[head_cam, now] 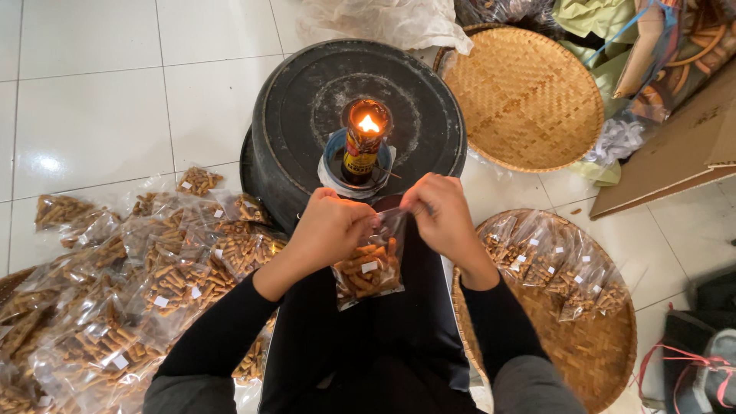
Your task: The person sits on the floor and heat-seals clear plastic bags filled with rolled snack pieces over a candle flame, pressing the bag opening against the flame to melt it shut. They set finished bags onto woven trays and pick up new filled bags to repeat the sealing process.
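Presently my left hand (328, 226) and right hand (438, 211) pinch the snack bag (369, 268) mouth at twelve o'clock: light, limp, slippery film, brittle contents.

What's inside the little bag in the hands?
The bag holds brown snack sticks and a small white slip. Both hands, left and right, pinch its top, hiding the opening.
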A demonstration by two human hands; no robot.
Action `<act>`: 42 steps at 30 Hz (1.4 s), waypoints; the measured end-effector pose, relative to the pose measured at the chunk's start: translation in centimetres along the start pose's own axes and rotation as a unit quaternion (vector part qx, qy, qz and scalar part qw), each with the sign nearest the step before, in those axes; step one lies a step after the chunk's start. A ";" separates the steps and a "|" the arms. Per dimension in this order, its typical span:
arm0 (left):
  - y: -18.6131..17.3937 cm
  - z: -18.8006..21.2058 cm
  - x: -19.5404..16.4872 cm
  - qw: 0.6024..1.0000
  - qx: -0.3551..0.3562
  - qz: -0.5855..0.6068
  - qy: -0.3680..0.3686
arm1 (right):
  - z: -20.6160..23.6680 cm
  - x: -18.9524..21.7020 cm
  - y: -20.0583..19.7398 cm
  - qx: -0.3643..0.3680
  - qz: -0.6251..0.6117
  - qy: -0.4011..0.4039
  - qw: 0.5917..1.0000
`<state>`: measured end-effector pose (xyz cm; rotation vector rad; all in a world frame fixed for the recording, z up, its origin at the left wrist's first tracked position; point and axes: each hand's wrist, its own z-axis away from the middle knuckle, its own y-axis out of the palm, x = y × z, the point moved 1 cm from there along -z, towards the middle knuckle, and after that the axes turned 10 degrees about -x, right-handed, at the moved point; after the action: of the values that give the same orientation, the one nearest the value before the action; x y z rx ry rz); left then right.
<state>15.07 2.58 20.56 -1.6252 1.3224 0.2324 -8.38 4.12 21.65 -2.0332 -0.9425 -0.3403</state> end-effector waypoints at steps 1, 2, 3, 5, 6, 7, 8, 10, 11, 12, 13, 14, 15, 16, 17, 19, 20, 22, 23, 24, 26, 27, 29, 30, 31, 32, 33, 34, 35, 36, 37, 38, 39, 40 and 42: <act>-0.3 -0.1 0.3 1.000 -0.009 -0.004 -0.008 | 0.0 -0.9 0.2 -0.018 -0.012 0.036 0.999; -0.7 -0.3 0.7 1.000 -0.018 -0.009 -0.017 | 0.2 -1.6 0.6 -0.028 -0.098 0.092 0.990; -0.9 -0.5 1.0 0.999 -0.027 -0.014 -0.025 | 0.4 -2.2 1.0 -0.038 -0.183 0.148 0.971; -0.9 -1.2 1.7 0.998 -0.039 0.030 -0.048 | 0.7 -3.0 2.2 -0.024 -0.332 0.244 0.911; -0.8 -1.4 2.0 0.996 -0.045 0.052 -0.061 | 1.1 -3.0 3.5 0.000 -0.394 0.286 0.873; -0.5 -1.6 2.2 0.995 -0.048 0.048 -0.072 | 1.5 -3.0 4.5 0.024 -0.453 0.327 0.829; -0.2 -2.0 2.4 0.995 -0.051 0.044 -0.080 | 1.4 -3.2 5.2 0.022 -0.476 0.333 0.813; 0.1 -2.7 2.8 0.990 -0.047 0.043 -0.124 | 1.2 -3.6 6.7 0.017 -0.521 0.342 0.781; 0.3 -3.0 3.1 0.985 -0.037 0.048 -0.160 | 1.0 -3.9 7.1 0.004 -0.528 0.342 0.777; 0.3 -3.2 3.4 0.979 -0.028 0.053 -0.197 | 0.7 -4.2 7.5 -0.008 -0.534 0.341 0.773; 0.4 -3.4 3.7 0.976 -0.034 0.055 -0.210 | 0.5 -4.5 7.8 -0.020 -0.540 0.340 0.769; 0.4 -3.7 4.0 0.973 -0.040 0.057 -0.222 | 0.4 -4.8 8.1 -0.028 -0.532 0.349 0.771; 0.5 -3.9 4.4 0.969 -0.045 0.058 -0.234 | 0.3 -5.1 8.4 -0.036 -0.524 0.358 0.772; 0.6 -4.0 4.7 0.970 -0.049 0.064 -0.231 | 0.2 -5.3 8.6 -0.044 -0.516 0.367 0.773; 0.7 -4.1 5.1 0.970 -0.053 0.071 -0.227 | 0.1 -5.6 8.8 -0.043 -0.503 0.374 0.778; 1.0 -4.3 5.9 0.967 -0.055 0.095 -0.231 | -0.3 -6.2 9.3 -0.042 -0.476 0.389 0.788; 1.2 -4.4 6.4 0.963 -0.054 0.112 -0.238 | -0.6 -6.6 9.6 -0.045 -0.470 0.393 0.789; 1.6 -4.7 7.4 0.954 -0.056 0.154 -0.252 | -1.5 -7.5 10.0 -0.049 -0.457 0.402 0.792; 1.8 -5.0 7.9 0.948 -0.059 0.177 -0.259 | -2.0 -8.0 10.2 -0.046 -0.444 0.411 0.795; 2.0 -5.4 8.4 0.941 -0.062 0.200 -0.264 | -2.6 -8.5 10.3 -0.043 -0.432 0.419 0.797; 2.5 -6.0 9.2 0.927 -0.068 0.245 -0.275 | -3.6 -9.3 10.5 -0.039 -0.418 0.441 0.794; 2.7 -6.3 9.5 0.920 -0.071 0.267 -0.279 | -4.1 -9.7 10.6 -0.037 -0.415 0.453 0.788; 3.2 -6.7 10.2 0.896 -0.077 0.303 -0.317 | -4.9 -10.2 10.6 -0.032 -0.413 0.469 0.780; 3.4 -6.9 10.5 0.882 -0.080 0.320 -0.335 | -5.2 -10.3 10.6 -0.028 -0.414 0.471 0.779; 3.5 -7.1 10.7 0.883 -0.083 0.321 -0.333 | -5.6 -10.4 10.6 -0.024 -0.414 0.473 0.777; 3.6 -7.2 10.9 0.883 -0.087 0.322 -0.331 | -5.8 -10.5 10.5 -0.020 -0.411 0.470 0.780; 3.7 -7.3 11.0 0.883 -0.090 0.323 -0.329 | -6.1 -10.6 10.5 -0.015 -0.409 0.468 0.783; 3.8 -7.4 11.1 0.876 -0.089 0.329 -0.342 | -6.3 -10.6 10.4 -0.011 -0.406 0.466 0.786; 3.9 -7.5 11.3 0.869 -0.088 0.334 -0.355 | -6.5 -10.6 10.3 -0.009 -0.400 0.469 0.788; 4.0 -7.6 11.4 0.862 -0.087 0.339 -0.367 | -6.8 -10.6 10.2 -0.007 -0.394 0.471 0.789; 4.0 -7.7 11.4 0.861 -0.092 0.338 -0.370 | -7.0 -10.5 10.2 -0.005 -0.389 0.473 0.791; 4.0 -7.7 11.4 0.860 -0.097 0.337 -0.372 | -7.1 -10.4 10.0 -0.003 -0.382 0.473 0.794; 4.1 -7.7 11.5 0.858 -0.102 0.336 -0.374 | -7.3 -10.4 9.9 -0.001 -0.376 0.474 0.796; 4.2 -7.8 11.5 0.858 -0.104 0.338 -0.374 | -7.4 -10.3 9.9 0.001 -0.370 0.475 0.799; 4.3 -7.8 11.5 0.857 -0.108 0.341 -0.372 | -7.7 -10.1 9.8 0.001 -0.370 0.477 0.797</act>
<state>12.82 -10.37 14.32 -0.9731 1.2008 1.3394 -7.32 -10.52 15.11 -1.0863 -0.9773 -1.6003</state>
